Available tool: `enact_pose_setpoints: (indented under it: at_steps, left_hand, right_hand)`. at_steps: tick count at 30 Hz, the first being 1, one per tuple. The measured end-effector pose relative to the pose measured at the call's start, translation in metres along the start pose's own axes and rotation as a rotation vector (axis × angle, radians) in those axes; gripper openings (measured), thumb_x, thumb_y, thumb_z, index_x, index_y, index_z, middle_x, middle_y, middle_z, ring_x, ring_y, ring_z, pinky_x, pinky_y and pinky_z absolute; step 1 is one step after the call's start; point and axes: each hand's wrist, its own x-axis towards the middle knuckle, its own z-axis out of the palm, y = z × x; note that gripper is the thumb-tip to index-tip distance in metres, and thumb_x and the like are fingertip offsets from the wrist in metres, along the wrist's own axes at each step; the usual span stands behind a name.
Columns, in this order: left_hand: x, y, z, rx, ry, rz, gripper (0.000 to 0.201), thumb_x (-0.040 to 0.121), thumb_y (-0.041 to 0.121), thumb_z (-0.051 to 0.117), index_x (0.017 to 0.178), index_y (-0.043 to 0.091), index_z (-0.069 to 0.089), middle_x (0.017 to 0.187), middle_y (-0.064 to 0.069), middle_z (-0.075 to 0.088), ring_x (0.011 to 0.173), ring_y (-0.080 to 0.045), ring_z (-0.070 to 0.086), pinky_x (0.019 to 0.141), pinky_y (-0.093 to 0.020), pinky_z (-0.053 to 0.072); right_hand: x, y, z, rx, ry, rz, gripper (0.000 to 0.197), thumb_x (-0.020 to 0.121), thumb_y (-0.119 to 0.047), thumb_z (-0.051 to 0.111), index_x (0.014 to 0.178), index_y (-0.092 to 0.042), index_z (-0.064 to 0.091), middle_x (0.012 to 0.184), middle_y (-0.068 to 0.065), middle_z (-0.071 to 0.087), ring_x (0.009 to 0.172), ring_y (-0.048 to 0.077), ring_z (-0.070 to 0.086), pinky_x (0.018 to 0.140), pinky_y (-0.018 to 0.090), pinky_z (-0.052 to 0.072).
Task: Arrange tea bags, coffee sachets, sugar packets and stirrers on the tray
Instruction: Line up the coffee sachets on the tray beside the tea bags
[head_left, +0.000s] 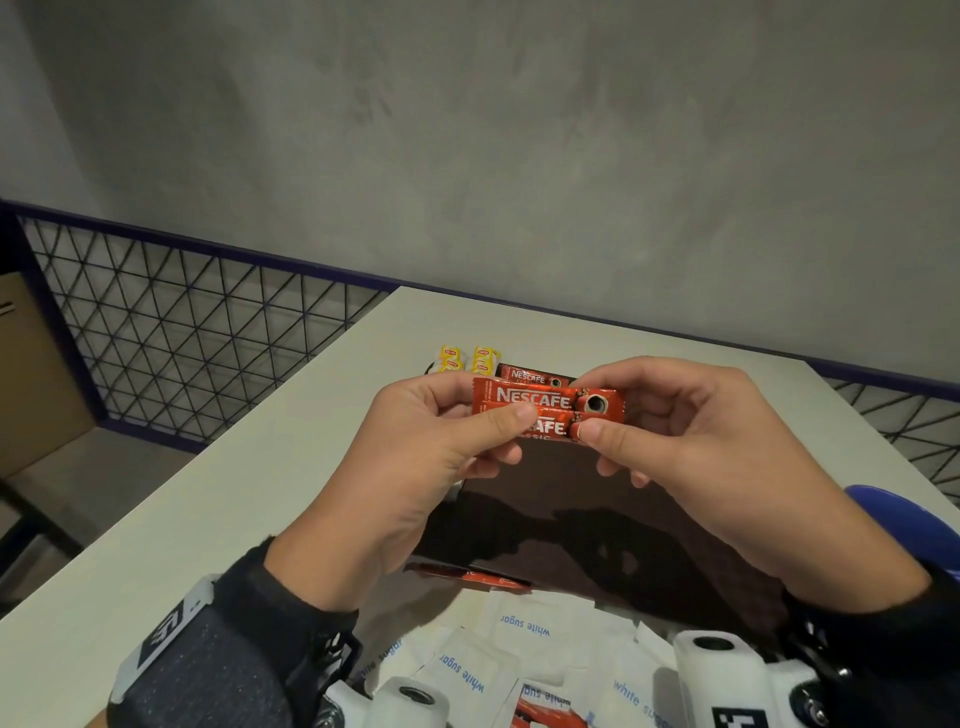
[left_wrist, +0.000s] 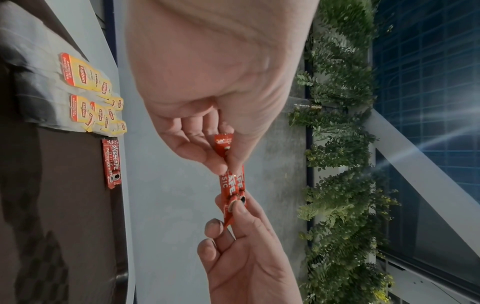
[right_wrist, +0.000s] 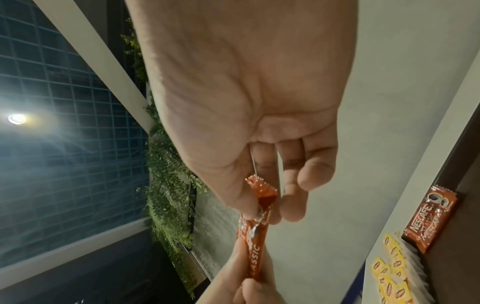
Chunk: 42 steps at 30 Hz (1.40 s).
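Observation:
Two red Nescafé coffee sachets (head_left: 545, 410) are held side by side above the dark tray (head_left: 597, 519). My left hand (head_left: 441, 436) pinches their left end and my right hand (head_left: 670, 426) pinches their right end; the same sachets (left_wrist: 232, 185) (right_wrist: 253, 246) show edge-on in the wrist views. Another red coffee sachet (head_left: 530, 375) (left_wrist: 111, 163) (right_wrist: 428, 220) lies at the tray's far edge beside several yellow tea bags (head_left: 467, 358) (left_wrist: 91, 90) (right_wrist: 392, 281). White sugar packets (head_left: 519, 639) lie on the table in front of the tray. I see no stirrers.
The white table (head_left: 208, 509) has a black wire-mesh rail (head_left: 182, 322) to its left and a grey wall behind. A red sachet (head_left: 467, 574) lies at the tray's near edge, another among the sugar packets. A blue object (head_left: 904, 514) sits at the right.

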Motion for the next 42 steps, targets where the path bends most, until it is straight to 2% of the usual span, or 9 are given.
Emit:
enact_pose_setpoints:
  at_steps: [5, 9, 11, 15, 19, 23, 30, 37, 42]
  left_hand:
    - [-0.002, 0.0, 0.002, 0.048, -0.002, 0.025, 0.028, 0.077, 0.021, 0.084, 0.103, 0.014, 0.076, 0.093, -0.005, 0.08, 0.065, -0.01, 0.068, 0.061, -0.021, 0.051]
    - [-0.004, 0.002, 0.003, 0.152, -0.032, 0.057, 0.029, 0.08, 0.019, 0.085, 0.106, 0.021, 0.072, 0.088, -0.002, 0.08, 0.067, -0.014, 0.072, 0.064, -0.026, 0.053]
    - [-0.003, 0.004, 0.002, 0.164, -0.047, 0.051, 0.037, 0.082, 0.02, 0.083, 0.114, 0.027, 0.065, 0.09, 0.0, 0.081, 0.068, -0.017, 0.075, 0.063, -0.028, 0.053]
    - [0.009, 0.006, -0.007, 0.07, 0.069, 0.019, 0.04, 0.087, 0.023, 0.081, 0.119, 0.03, 0.058, 0.09, 0.005, 0.08, 0.069, -0.019, 0.076, 0.065, -0.035, 0.055]
    - [0.019, 0.01, -0.021, -0.014, 0.2, 0.022, 0.035, 0.089, 0.019, 0.079, 0.116, 0.027, 0.059, 0.095, 0.0, 0.079, 0.066, -0.02, 0.075, 0.06, -0.037, 0.059]
    - [0.023, 0.015, -0.033, -0.082, 0.253, 0.035, 0.027, 0.09, 0.018, 0.077, 0.112, 0.026, 0.063, 0.101, -0.005, 0.077, 0.064, -0.018, 0.072, 0.054, -0.031, 0.052]
    - [0.027, 0.019, -0.048, -0.202, 0.264, 0.072, 0.014, 0.09, 0.014, 0.074, 0.102, 0.019, 0.069, 0.084, 0.0, 0.075, 0.059, -0.013, 0.065, 0.05, -0.027, 0.045]
    - [0.028, 0.012, -0.046, -0.209, 0.239, 0.067, 0.005, 0.09, 0.016, 0.074, 0.093, 0.019, 0.071, 0.079, 0.001, 0.074, 0.058, -0.014, 0.063, 0.05, -0.028, 0.042]
    - [0.027, 0.011, -0.043, -0.178, 0.234, 0.068, 0.004, 0.089, 0.017, 0.074, 0.092, 0.02, 0.072, 0.081, 0.0, 0.075, 0.06, -0.013, 0.064, 0.051, -0.027, 0.043]
  right_hand:
    - [-0.003, 0.0, 0.001, -0.046, 0.014, -0.006, 0.02, 0.084, -0.021, 0.078, 0.102, -0.029, 0.076, 0.095, -0.011, 0.078, 0.08, 0.009, 0.073, 0.063, 0.017, 0.053]
    - [-0.004, 0.0, 0.0, -0.254, -0.039, 0.032, 0.014, 0.086, -0.028, 0.078, 0.098, -0.034, 0.079, 0.094, -0.015, 0.077, 0.087, 0.009, 0.073, 0.077, 0.035, 0.06]
    - [0.0, -0.003, -0.005, -0.315, -0.051, 0.053, 0.011, 0.086, -0.029, 0.079, 0.095, -0.035, 0.079, 0.089, -0.017, 0.077, 0.083, 0.006, 0.072, 0.08, 0.037, 0.059]
    - [0.041, -0.003, -0.02, -0.339, -0.025, 0.134, 0.007, 0.086, -0.017, 0.079, 0.091, -0.022, 0.079, 0.075, -0.006, 0.077, 0.062, 0.0, 0.065, 0.063, 0.013, 0.048]
    - [0.106, 0.034, -0.018, -0.407, -0.05, 0.333, 0.003, 0.087, -0.014, 0.079, 0.089, -0.015, 0.077, 0.071, 0.002, 0.074, 0.061, 0.012, 0.06, 0.061, 0.028, 0.048]
    - [0.144, 0.072, 0.0, -0.6, -0.135, 0.443, 0.007, 0.089, -0.013, 0.076, 0.095, -0.008, 0.076, 0.07, 0.0, 0.069, 0.056, 0.008, 0.059, 0.042, 0.015, 0.042]
    - [0.172, 0.103, 0.019, -0.725, -0.193, 0.527, 0.011, 0.093, -0.023, 0.072, 0.098, -0.013, 0.074, 0.093, 0.006, 0.074, 0.082, 0.018, 0.064, 0.062, 0.028, 0.049]
    - [0.177, 0.111, 0.024, -0.81, -0.274, 0.521, 0.013, 0.091, -0.02, 0.075, 0.103, -0.018, 0.071, 0.092, 0.003, 0.07, 0.078, 0.016, 0.063, 0.074, 0.032, 0.059]
    - [0.177, 0.112, 0.027, -0.828, -0.236, 0.5, 0.019, 0.091, -0.016, 0.075, 0.108, -0.016, 0.067, 0.085, 0.002, 0.066, 0.074, 0.015, 0.064, 0.062, 0.026, 0.057]
